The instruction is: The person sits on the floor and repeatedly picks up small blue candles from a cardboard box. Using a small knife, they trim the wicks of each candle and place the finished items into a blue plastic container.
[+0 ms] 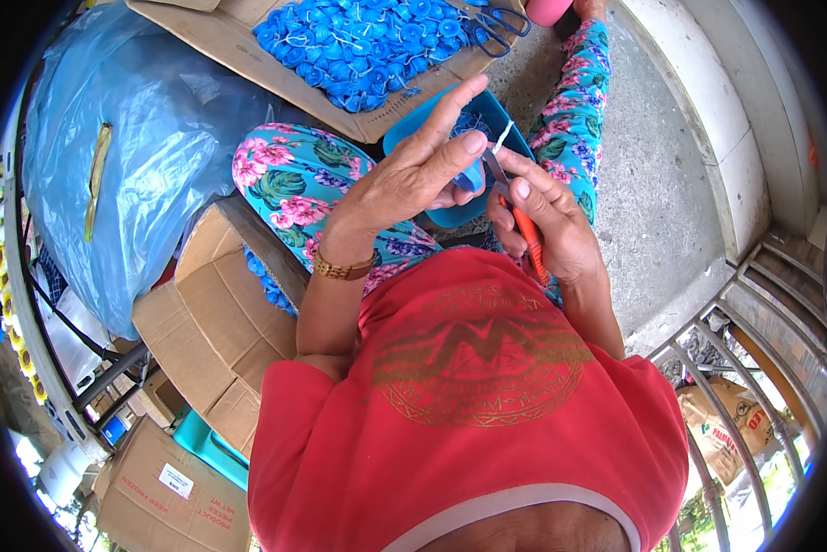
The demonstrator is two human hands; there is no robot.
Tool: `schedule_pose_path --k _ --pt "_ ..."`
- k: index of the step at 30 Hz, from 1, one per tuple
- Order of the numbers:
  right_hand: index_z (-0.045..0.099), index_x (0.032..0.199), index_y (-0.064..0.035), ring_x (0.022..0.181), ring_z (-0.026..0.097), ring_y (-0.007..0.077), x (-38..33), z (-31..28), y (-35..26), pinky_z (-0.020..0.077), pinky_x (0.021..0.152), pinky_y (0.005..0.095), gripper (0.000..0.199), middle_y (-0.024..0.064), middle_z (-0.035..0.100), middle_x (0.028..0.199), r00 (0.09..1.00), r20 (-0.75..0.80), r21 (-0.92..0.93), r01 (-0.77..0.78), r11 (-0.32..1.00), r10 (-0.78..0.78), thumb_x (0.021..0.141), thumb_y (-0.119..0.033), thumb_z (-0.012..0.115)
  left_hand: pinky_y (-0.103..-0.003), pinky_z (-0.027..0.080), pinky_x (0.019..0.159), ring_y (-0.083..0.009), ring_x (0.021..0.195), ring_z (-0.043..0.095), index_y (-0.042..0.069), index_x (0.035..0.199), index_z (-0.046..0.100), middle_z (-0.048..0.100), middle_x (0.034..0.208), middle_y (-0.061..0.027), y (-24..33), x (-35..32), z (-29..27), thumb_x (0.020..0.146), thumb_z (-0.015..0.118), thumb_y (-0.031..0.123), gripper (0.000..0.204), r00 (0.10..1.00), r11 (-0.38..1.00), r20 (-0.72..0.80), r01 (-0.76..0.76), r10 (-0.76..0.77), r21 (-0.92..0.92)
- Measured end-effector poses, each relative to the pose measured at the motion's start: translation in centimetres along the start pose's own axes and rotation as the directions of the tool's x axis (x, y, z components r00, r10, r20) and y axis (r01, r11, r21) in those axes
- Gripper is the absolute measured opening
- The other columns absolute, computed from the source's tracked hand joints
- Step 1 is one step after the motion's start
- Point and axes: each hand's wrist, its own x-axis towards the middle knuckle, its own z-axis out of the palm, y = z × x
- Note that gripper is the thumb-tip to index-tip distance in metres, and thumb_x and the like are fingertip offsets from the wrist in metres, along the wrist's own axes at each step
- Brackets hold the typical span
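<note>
My left hand [413, 175] pinches a small blue plastic cap [471, 177] with a white strip [502, 136] sticking up from it. My right hand [547, 225] grips orange-handled scissors [527, 235], whose blades reach up to the white strip. Both hands hover over a blue plastic basket [432, 115] resting on my lap between my floral-trousered knees. The basket's contents are mostly hidden by my hands.
A flattened cardboard sheet [248, 55] ahead carries a heap of several blue caps [367, 41] and blue-handled scissors [501, 23]. A big blue plastic bag [128, 138] lies left. Open cardboard boxes [211, 313] stand at lower left. A concrete step [671, 184] and metal railing [754, 340] are right.
</note>
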Motion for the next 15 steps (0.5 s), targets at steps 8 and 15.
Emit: schedule_pose_path --k 8,15 --pt "0.054 0.125 -0.0097 0.052 0.039 0.0058 0.2 0.5 0.0 0.0317 0.047 0.0196 0.032 0.0008 0.050 0.070 0.951 0.007 -0.526 0.267 0.808 -0.309 0.097 -0.021 0.045 -0.019 0.028 0.044 -0.0062 0.055 0.042 0.003 0.136 0.032 0.050 0.068 -0.0020 -0.3 -0.1 0.3 0.095 0.034 0.029 0.049 0.999 0.999 0.028 0.027 -0.028 0.039" --pt "0.053 0.126 -0.0081 0.052 0.037 0.0047 -0.2 0.3 -0.6 0.0304 0.047 0.0190 0.032 -0.0022 0.047 0.068 0.993 0.001 -0.174 0.114 0.978 -0.115 0.097 -0.020 0.045 -0.020 0.029 0.045 -0.0067 0.054 0.042 0.001 0.133 0.036 0.049 0.068 -0.0024 -0.4 -0.6 0.3 0.095 0.035 0.029 0.047 0.999 1.000 0.045 -0.005 0.004 0.027"
